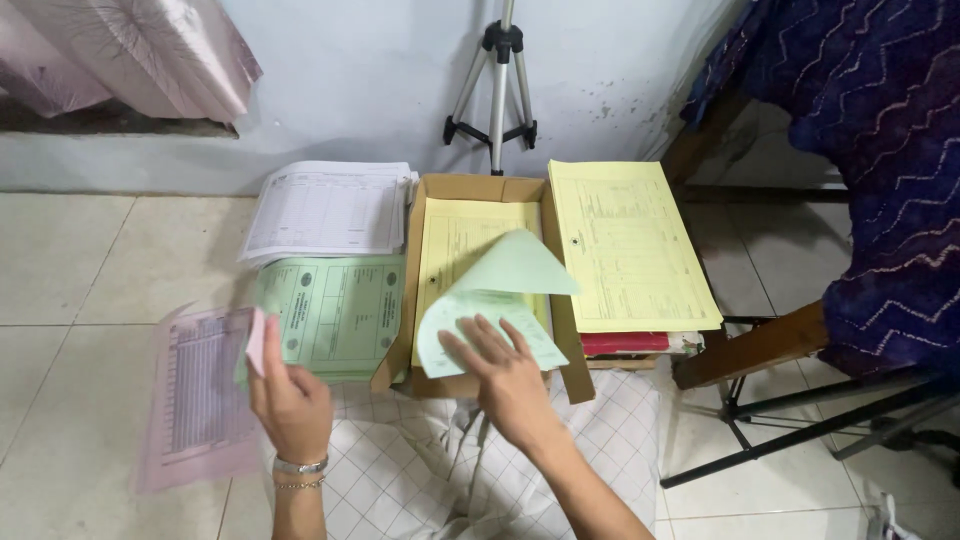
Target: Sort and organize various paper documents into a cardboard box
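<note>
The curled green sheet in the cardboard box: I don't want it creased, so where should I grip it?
Probably pinch the curled green paper sheet at its raised upper right corner, coming from the right. That corner stands lifted off the yellow forms, while the right hand pins the near end flat.

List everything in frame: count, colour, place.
Cardboard box: one, brown, open, floor centre.
Yellow forms: stack, inside the box.
Green sheet: one, curling up over the box.
Green forms: stack, left of the box.
White forms: stack, by the wall.
Pink sheet: one, at far left.
Yellow sheets: stack, right of the box.
Tripod: one, silver and black, at the wall.
Checked cloth: white, on the floor.
Left hand: holds the pink sheet.
Right hand: fingers on the green sheet.
</note>
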